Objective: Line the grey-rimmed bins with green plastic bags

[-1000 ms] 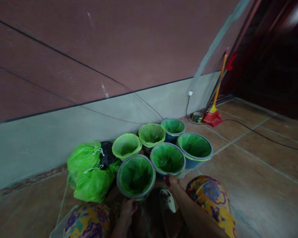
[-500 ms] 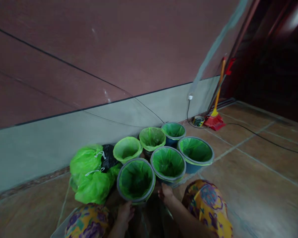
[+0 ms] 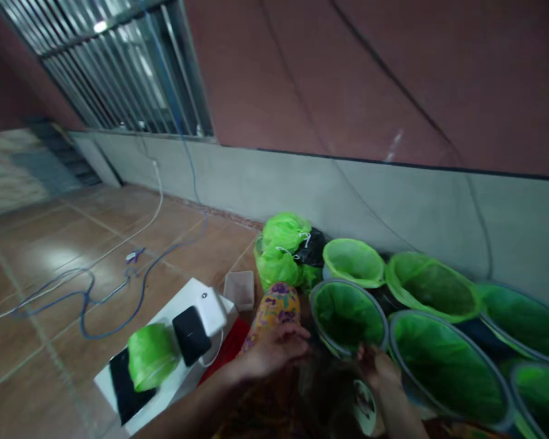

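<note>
Home hallway, tiled floor (image 3: pixel 50 256), barred window (image 3: pixel 114 67)

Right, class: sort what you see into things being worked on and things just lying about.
In hand:
left hand
right hand
grey-rimmed bin lined with a green bag
neighbouring lined bin

Lying about:
roll of green bags
tied green sacks
blue cable

Left hand (image 3: pixel 274 350) and right hand (image 3: pixel 382 372) at near rim of grey-rimmed bin lined with green plastic bag (image 3: pixel 348 314); tied green bags (image 3: pixel 281 250) behind, roll of green bags (image 3: pixel 150 356) on white box (image 3: pixel 165 347) left
</note>
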A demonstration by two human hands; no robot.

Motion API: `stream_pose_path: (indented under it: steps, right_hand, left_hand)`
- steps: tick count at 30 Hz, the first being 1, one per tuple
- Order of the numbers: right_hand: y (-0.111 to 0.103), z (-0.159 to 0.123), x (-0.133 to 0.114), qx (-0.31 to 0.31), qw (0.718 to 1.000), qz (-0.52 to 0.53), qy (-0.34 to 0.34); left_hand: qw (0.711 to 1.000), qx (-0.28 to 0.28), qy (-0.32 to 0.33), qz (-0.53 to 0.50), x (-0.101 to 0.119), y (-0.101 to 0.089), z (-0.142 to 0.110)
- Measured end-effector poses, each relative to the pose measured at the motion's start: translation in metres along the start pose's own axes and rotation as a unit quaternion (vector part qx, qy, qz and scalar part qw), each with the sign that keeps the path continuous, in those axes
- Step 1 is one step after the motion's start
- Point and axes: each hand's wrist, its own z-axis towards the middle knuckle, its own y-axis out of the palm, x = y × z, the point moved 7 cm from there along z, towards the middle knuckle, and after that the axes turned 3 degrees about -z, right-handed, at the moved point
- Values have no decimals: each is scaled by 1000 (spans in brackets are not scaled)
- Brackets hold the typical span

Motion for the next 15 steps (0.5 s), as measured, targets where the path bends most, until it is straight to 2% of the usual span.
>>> stream_pose_path:
  steps: [4,7,9,11,12,15]
  right_hand:
    - [11,-4,6,-22,998,-55,10]
    - [22,-21,1,-13,997,-74,-12]
    - [38,-36,-5,-8,996,-80,-30]
    - [61,-45,-22,-6,994,-78,-71]
    - [69,-45,-37,14,990,-92,-104]
    - [78,-29,-93,77,970,-124,-194]
  left_hand:
    - [997,52,10,-64,10,-51,-34]
    - [989,126,-10,-81,-1,-91,-50]
    - [979,178,-23,-95,-14,-116,-60]
    - [972,213,-27,-92,-23,-136,-66]
    - [970,229,-29,-80,-25,-144,-67]
    - [968,247,-31,-9,-15,-153,-55]
